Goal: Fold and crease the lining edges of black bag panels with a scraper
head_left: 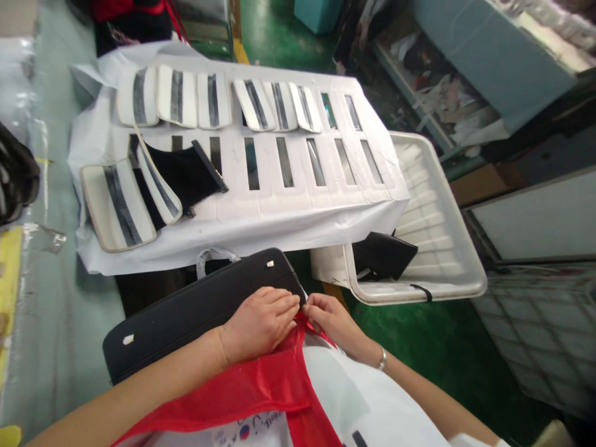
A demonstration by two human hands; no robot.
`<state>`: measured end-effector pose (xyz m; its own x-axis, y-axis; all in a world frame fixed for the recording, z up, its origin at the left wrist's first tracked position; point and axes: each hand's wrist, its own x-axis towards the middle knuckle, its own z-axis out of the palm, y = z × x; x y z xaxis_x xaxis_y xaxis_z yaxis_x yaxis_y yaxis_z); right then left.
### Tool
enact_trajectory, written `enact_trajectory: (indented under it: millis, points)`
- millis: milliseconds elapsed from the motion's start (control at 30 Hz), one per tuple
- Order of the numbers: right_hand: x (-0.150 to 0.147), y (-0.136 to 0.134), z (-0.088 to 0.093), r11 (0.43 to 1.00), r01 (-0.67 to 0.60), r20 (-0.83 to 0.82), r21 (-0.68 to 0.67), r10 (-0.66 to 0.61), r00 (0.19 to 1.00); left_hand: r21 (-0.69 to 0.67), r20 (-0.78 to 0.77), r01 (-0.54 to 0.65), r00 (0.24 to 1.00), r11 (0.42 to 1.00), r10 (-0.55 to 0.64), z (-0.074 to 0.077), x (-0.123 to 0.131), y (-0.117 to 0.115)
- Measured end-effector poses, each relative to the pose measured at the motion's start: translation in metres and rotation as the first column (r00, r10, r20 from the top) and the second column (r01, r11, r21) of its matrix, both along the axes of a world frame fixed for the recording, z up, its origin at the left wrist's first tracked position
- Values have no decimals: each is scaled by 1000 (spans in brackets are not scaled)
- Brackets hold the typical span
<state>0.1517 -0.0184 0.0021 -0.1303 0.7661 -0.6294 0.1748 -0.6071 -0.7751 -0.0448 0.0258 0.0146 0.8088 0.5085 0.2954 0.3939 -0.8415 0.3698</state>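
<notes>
A long black flat panel (186,310) lies across my lap, tilted up to the right. My left hand (261,323) rests on its right end with fingers curled and pressed on the panel's edge. My right hand (333,320) meets it at the panel's right corner, fingertips pinched there; what they pinch is too small to make out. A red apron strap (261,388) runs under both hands.
A white-covered table (261,217) ahead has rows of slots and several white-and-grey striped pieces (116,208), plus a black piece (186,174). A white plastic tray (433,236) to the right holds black pieces (384,254). Green floor lies below; shelves stand at the far right.
</notes>
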Motion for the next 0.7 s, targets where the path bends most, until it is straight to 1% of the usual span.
enact_trajectory:
  millis: [33, 67, 100, 133, 167, 200, 267, 300, 333, 367, 433, 500, 600, 667, 700]
  points:
    - [2, 5, 5, 998, -37, 83, 55, 32, 996, -36, 31, -63, 997, 997, 64, 2, -4, 9]
    - [4, 10, 10, 989, -74, 178, 127, 51, 983, -79, 50, -162, 985, 984, 166, 4, -9, 19]
    - [5, 16, 14, 973, -114, 272, 200, 57, 960, -131, 49, -281, 956, 951, 289, 4, -14, 31]
    - [4, 23, 17, 953, -156, 354, 260, 56, 934, -201, 22, -393, 914, 898, 405, 5, -19, 43]
    - [1, 30, 19, 933, -197, 418, 300, 56, 907, -290, -34, -469, 876, 834, 480, 4, -23, 55]
    - [-2, 38, 20, 916, -236, 468, 323, 62, 882, -391, -106, -502, 857, 772, 504, 3, -27, 67]
    - [-12, 52, 21, 893, -300, 541, 335, 78, 837, -579, -223, -480, 871, 659, 438, 1, -30, 84]
    - [-17, 58, 20, 885, -326, 572, 333, 86, 816, -647, -252, -455, 885, 611, 392, -1, -31, 90]
    - [-21, 64, 20, 879, -350, 601, 325, 95, 794, -693, -264, -436, 895, 575, 360, -1, -30, 94]
    - [-25, 68, 20, 874, -371, 625, 312, 105, 774, -718, -268, -426, 899, 551, 346, -2, -29, 97]
    - [-29, 74, 21, 869, -407, 664, 282, 129, 737, -741, -262, -413, 904, 530, 339, -2, -26, 98]
    - [-32, 77, 23, 861, -445, 702, 247, 157, 694, -750, -255, -402, 908, 525, 331, -1, -24, 97]
    - [-35, 79, 28, 839, -514, 770, 176, 208, 604, -764, -252, -392, 912, 512, 323, 1, -23, 96]
    - [-38, 80, 31, 809, -576, 815, 115, 255, 521, -788, -242, -365, 924, 496, 295, 3, -25, 97]
    - [-39, 80, 33, 781, -617, 830, 93, 282, 482, -800, -227, -336, 936, 497, 267, 4, -26, 98]
